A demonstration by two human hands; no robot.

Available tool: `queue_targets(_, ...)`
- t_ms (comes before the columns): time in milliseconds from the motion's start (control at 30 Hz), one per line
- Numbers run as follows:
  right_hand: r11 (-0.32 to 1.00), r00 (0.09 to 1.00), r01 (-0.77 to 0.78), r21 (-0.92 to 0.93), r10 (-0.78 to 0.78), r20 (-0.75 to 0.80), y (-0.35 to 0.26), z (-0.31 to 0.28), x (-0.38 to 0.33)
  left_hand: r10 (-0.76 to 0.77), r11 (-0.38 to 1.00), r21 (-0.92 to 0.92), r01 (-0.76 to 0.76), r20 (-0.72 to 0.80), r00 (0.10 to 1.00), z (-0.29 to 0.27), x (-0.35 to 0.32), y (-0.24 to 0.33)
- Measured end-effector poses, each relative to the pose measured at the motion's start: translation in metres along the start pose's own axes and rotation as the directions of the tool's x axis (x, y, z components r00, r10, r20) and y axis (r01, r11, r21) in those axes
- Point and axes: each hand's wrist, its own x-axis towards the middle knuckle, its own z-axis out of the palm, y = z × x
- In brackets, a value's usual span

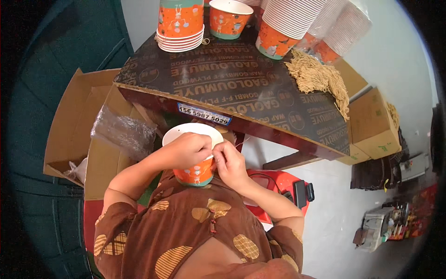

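An orange paper bucket (pixel 195 173) with a white inside and a green base stands upright against my lap, its mouth facing up. My left hand (pixel 189 149) reaches over the mouth, fingers curled closed at the right side of the rim. Against the outside of that same rim, my right hand (pixel 229 163) is closed in a pinch, its fingertips meeting those of the left. What the fingertips hold is hidden; a thin pale strand seems to run off beside my right hand.
On the dark plywood table (pixel 223 76) stand an upside-down bucket stack (pixel 180 28), a single upright bucket (pixel 230 19) and tall nested stacks (pixel 283 32). A bundle of beige cords (pixel 320 79) lies at its right. Cardboard boxes (pixel 374 123) flank the table; a red stool (pixel 276 179) is beneath.
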Motion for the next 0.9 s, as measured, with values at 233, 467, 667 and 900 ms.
queue_targets(233, 0.947, 0.978, -0.200, 0.253, 0.209, -0.011, 0.027, 0.005, -0.007, -0.105, 0.963, -0.236, 0.129, 0.111, 0.988, 0.022, 0.021, -0.038)
queue_targets(467, 0.991, 0.998, -0.008, -0.133, 0.000, -0.059, 0.028, -0.023, -0.003, -0.154, 0.914, -0.348, 0.210, 0.182, 0.971, 0.028, 0.037, -0.049)
queue_targets(667, 0.914, 0.898, -0.369, -0.169, 0.397, 0.189, 0.028, -0.045, -0.001, -0.225, 0.832, -0.462, 0.306, 0.224, 0.948, 0.030, 0.045, -0.044)
queue_targets(900, 0.912, 0.870, -0.410, -0.022, 0.398, 0.290, 0.031, -0.053, 0.002, -0.189, 0.684, -0.632, 0.365, 0.330, 0.925, 0.029, 0.052, -0.049)
